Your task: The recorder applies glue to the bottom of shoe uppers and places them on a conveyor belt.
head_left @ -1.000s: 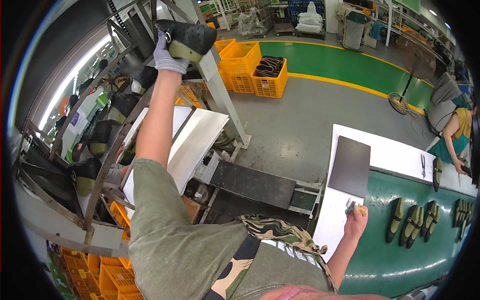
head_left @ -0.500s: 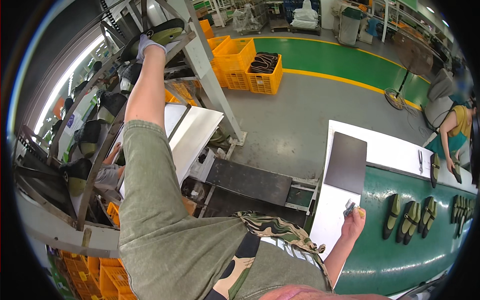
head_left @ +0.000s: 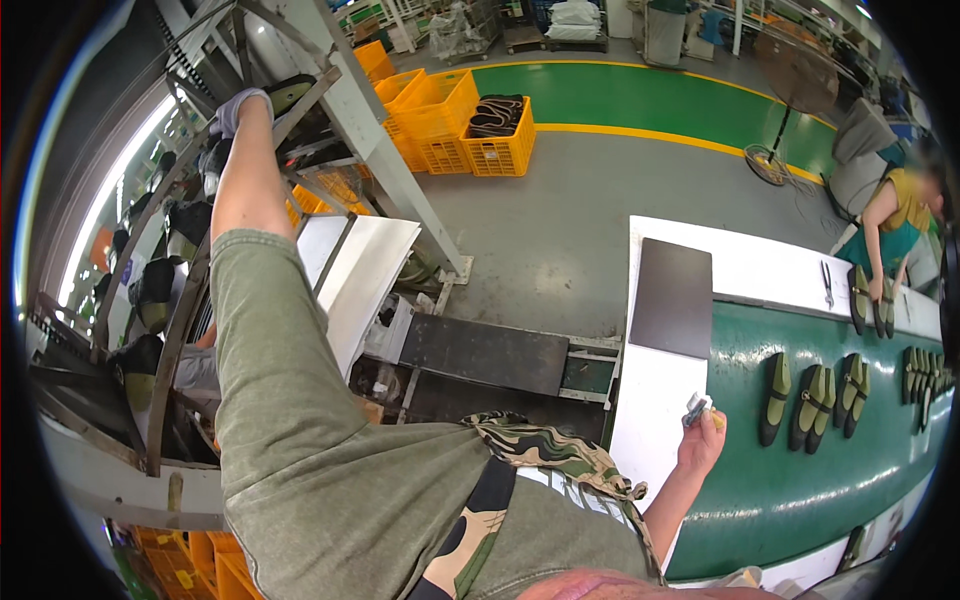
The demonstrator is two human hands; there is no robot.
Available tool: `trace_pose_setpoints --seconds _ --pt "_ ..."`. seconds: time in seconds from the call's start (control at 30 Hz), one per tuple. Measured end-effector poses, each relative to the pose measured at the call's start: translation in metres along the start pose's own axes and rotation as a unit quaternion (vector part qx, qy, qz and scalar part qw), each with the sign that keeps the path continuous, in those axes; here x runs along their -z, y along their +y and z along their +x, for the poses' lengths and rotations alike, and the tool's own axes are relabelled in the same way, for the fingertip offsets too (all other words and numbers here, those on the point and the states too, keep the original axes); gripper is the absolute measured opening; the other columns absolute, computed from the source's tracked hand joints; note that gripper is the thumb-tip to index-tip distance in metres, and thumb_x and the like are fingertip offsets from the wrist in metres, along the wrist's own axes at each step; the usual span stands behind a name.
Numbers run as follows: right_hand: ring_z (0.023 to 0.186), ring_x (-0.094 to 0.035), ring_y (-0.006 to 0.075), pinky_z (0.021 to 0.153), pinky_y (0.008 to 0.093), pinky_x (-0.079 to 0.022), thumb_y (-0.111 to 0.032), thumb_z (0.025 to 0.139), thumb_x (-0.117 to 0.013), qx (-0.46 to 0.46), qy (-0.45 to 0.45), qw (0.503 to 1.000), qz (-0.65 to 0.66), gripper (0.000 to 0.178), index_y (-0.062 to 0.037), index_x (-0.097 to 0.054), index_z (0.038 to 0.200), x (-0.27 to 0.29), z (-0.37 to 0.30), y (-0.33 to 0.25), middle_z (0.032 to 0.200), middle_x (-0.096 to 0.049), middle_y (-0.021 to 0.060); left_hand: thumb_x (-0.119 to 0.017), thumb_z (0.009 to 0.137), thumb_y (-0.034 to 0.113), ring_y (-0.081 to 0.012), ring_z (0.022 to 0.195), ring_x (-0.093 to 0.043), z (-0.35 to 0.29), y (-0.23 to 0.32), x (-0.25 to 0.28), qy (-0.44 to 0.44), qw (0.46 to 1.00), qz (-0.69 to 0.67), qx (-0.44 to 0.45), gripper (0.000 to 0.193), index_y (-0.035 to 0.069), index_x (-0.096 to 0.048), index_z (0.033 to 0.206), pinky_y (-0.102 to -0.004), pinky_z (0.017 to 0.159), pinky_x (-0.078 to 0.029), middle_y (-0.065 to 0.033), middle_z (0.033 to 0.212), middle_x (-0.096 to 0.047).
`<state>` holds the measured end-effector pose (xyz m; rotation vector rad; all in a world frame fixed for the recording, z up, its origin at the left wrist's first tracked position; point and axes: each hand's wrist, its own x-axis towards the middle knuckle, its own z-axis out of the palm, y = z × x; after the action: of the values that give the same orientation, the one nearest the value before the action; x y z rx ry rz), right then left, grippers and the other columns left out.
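Note:
My left hand (head_left: 241, 108), in a pale glove, reaches up to a metal rack (head_left: 180, 330) on the left. It is at the rack's upper bar, beside a dark shoe with a green inside (head_left: 291, 93). Its fingers are mostly hidden, so I cannot tell whether they grip anything. More black-and-green shoes (head_left: 155, 293) hang on the rack below it. Over the white edge of the workbench, my right hand (head_left: 703, 445) is closed on a small grey-and-white object (head_left: 696, 408) with a yellow part; its kind is unclear.
A green conveyor belt (head_left: 740, 500) on the right carries several pairs of green-and-black shoes (head_left: 812, 408). A dark mat (head_left: 672, 298) lies on the white bench top. Across the belt a co-worker (head_left: 885, 215) handles shoes. Yellow crates (head_left: 498, 152) and a standing fan (head_left: 795, 80) are farther off.
The view has shifted slightly, and my left hand has moved away from the upper shoe along the rack. My right hand still holds its small object. The co-worker's hands have moved to the shoes by the bench.

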<state>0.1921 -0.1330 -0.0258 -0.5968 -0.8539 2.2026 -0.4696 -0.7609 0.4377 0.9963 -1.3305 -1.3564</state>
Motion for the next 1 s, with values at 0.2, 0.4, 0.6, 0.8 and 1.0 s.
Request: trace_pose_setpoints --seconds 0.2,0.4,0.6,0.8,1.0 --pt "0.085 -0.062 0.0178 0.073 0.0320 -0.051 -0.001 0.089 -0.062 0.010 0.008 0.999 0.034 0.014 -0.0063 -0.052 0.099 0.043 -0.015 -0.008 0.096 -0.061 0.0068 -0.067 0.078 0.033 -0.0305 0.133 -0.042 -0.118 0.040 0.070 -0.067 0.934 0.150 -0.316 0.064 0.005 -0.050 0.133 -0.0362 0.108 -0.037 -0.0175 0.146 -0.039" --pt "0.088 -0.064 0.0178 0.071 0.0381 -0.054 -0.014 0.094 -0.059 0.039 0.112 0.993 0.026 0.003 -0.0116 -0.059 0.094 0.075 -0.039 -0.038 0.097 -0.066 0.0040 -0.070 0.080 0.035 -0.0316 0.132 -0.042 -0.307 -0.050 0.059 -0.343 0.673 0.065 -0.653 0.063 0.002 -0.054 0.130 -0.0373 0.110 -0.032 -0.0187 0.141 -0.047" --pt "0.074 -0.058 0.0139 0.069 0.0301 -0.049 -0.006 0.089 -0.064 0.077 0.205 0.973 0.076 0.009 -0.0067 -0.056 0.092 0.090 -0.088 -0.069 0.084 -0.060 0.0032 -0.077 0.073 0.013 -0.0269 0.124 -0.052 -0.528 -0.232 0.131 -0.742 0.422 0.055 -0.517 0.064 0.003 -0.053 0.131 -0.0311 0.104 -0.041 -0.0157 0.132 -0.056" --pt "0.075 -0.059 0.0145 0.068 0.0302 -0.049 -0.004 0.088 -0.064 0.122 0.331 0.934 0.056 0.011 -0.0068 -0.054 0.091 0.123 -0.145 -0.088 0.084 -0.060 0.0033 -0.074 0.071 0.030 -0.0318 0.126 -0.049 -0.791 -0.333 0.298 -0.812 0.035 0.117 -0.571 0.075 0.007 -0.047 0.138 -0.0343 0.107 -0.040 -0.0167 0.139 -0.049" --pt "0.075 -0.059 0.0152 0.069 0.0312 -0.050 -0.005 0.086 -0.066 0.155 0.483 0.859 0.064 0.013 -0.0069 -0.054 0.091 0.135 -0.190 -0.089 0.085 -0.060 0.0034 -0.075 0.069 0.019 -0.0330 0.121 -0.050 -0.986 -0.395 0.391 -0.688 -0.150 -0.113 -0.701 0.070 0.008 -0.047 0.133 -0.0424 0.103 -0.039 -0.0161 0.136 -0.048"
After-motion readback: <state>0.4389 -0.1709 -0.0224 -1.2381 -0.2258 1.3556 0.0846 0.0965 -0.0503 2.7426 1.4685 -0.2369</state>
